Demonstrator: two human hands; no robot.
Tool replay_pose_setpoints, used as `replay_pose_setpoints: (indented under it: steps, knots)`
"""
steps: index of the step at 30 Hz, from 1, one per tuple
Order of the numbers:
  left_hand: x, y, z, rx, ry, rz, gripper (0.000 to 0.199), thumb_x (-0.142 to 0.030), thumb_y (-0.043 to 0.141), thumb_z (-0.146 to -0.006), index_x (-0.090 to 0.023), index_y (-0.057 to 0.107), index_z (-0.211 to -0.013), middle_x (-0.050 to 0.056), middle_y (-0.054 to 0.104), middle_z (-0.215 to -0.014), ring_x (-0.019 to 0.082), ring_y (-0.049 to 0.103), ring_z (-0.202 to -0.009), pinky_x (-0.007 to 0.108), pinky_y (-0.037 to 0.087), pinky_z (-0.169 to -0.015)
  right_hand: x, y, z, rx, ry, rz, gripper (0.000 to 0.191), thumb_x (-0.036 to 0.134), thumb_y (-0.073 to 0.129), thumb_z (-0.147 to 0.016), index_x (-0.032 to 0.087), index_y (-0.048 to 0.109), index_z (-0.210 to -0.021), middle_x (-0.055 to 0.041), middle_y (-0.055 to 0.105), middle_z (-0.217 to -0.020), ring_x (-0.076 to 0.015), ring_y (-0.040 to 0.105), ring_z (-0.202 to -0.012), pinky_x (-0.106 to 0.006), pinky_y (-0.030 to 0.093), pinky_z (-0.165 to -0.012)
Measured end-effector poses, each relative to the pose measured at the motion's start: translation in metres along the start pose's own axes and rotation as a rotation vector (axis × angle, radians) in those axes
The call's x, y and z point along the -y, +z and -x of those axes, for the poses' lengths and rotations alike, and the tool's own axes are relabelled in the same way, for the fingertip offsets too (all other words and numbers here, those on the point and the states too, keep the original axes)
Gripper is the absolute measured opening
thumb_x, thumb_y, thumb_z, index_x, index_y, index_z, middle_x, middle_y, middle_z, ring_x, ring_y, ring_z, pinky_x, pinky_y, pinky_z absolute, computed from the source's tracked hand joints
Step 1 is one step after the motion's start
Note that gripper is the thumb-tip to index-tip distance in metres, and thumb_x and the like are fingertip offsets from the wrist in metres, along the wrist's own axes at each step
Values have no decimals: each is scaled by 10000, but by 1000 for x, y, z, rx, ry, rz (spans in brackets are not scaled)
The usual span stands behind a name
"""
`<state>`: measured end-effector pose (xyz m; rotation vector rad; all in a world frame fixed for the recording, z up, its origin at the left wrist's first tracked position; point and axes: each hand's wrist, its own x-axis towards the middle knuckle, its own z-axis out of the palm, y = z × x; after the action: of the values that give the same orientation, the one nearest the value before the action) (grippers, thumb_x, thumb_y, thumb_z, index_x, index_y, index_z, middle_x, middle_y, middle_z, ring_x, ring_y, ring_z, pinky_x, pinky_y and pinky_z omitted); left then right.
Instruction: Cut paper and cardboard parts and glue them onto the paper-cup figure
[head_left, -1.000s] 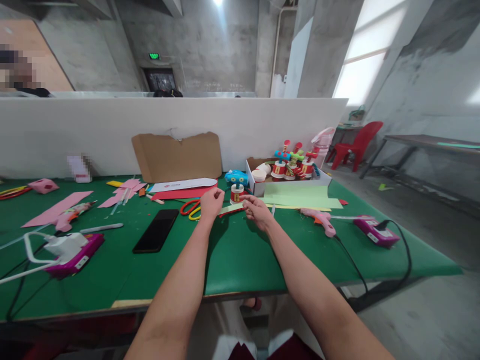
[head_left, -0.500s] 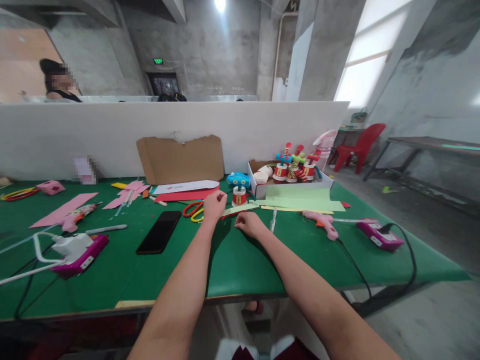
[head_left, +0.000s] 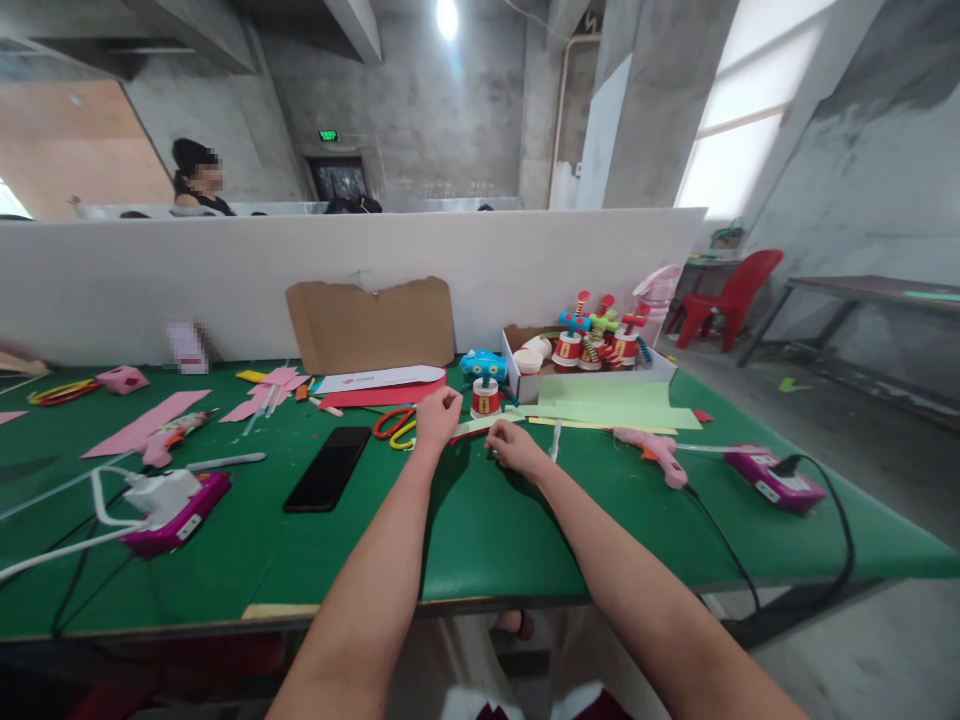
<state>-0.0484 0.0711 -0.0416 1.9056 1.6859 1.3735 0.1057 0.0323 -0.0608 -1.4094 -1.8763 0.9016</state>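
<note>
My left hand (head_left: 439, 415) is closed, its fingertips pinched together just left of a red paper cup figure with a blue head (head_left: 485, 397). What it holds, if anything, is too small to make out. My right hand (head_left: 513, 444) is closed too, fingers curled low over the green table, in front of that figure. Between the hands lie a pale green strip (head_left: 491, 423) and a red strip under it. Scissors with red and yellow handles (head_left: 394, 424) rest beside my left hand, partly hidden by it.
A black phone (head_left: 328, 469) lies to the left. Pink glue guns (head_left: 660, 458) and purple power strips (head_left: 776, 480) with cords sit on both sides. Behind are a box of cup figures (head_left: 592, 387), green paper (head_left: 615, 403) and a cardboard sheet (head_left: 371, 328). A person is beyond the white partition.
The whole view has shifted slightly, so things appear a little further right and lower. Both hands have stayed near the figure, with hardly any change in their pose.
</note>
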Motion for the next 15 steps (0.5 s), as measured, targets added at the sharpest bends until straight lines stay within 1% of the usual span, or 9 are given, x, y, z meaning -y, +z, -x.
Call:
replay_pose_setpoints:
  steps: [1,3,5,6,9,12,14,15]
  knots:
    - [0,0,0,0,1,0,172,-275,496,-765,-183,602,-666,-10,595,-581,127,528,-569,231,387,-583,0,-2,0,9,24,-129,97,171,406,-828,201,403,-736,33,533,-660,-66,398,-461,-195,333,-466]
    - [0,-1,-1,-2,0,0,172,-277,495,-766,-182,601,-670,-10,594,-581,126,528,-568,229,384,-576,3,-8,2,23,73,-466,54,219,480,-791,201,430,-777,63,486,-626,-42,313,-416,-166,259,-410]
    - [0,-1,-1,-4,-2,1,172,-279,496,-765,-180,600,-671,-10,593,-580,126,527,-565,228,378,-571,9,-16,10,33,106,-761,135,234,577,-726,189,487,-815,73,459,-614,-25,258,-411,-151,189,-387]
    - [-1,-1,-1,-3,-4,1,172,-279,497,-764,-179,600,-670,-9,594,-580,127,528,-566,229,377,-573,13,-21,18,46,108,-834,169,239,615,-699,178,516,-821,71,455,-615,-19,244,-415,-150,165,-381]
    - [-1,-1,0,1,-12,7,171,-278,499,-760,-177,599,-666,-7,593,-580,131,531,-573,235,379,-586,26,-39,54,136,91,-914,202,266,685,-665,143,566,-773,57,446,-625,-6,233,-429,-151,129,-376]
    - [-2,0,1,8,-17,17,169,-273,496,-755,-180,596,-655,-8,584,-566,133,524,-566,238,373,-582,33,-58,111,212,112,-893,242,318,712,-678,146,562,-762,58,441,-631,0,229,-426,-153,143,-378]
    - [-3,1,1,11,-15,23,168,-271,495,-751,-182,593,-647,-8,582,-561,133,517,-560,238,367,-574,26,-71,155,268,177,-793,255,372,683,-726,154,551,-749,66,406,-591,-10,248,-420,-156,167,-377]
    - [-3,2,1,12,-12,27,168,-271,495,-750,-183,593,-646,-7,584,-563,133,516,-559,238,365,-571,18,-76,177,303,215,-721,280,403,675,-730,155,546,-731,66,401,-574,-14,265,-413,-158,177,-374]
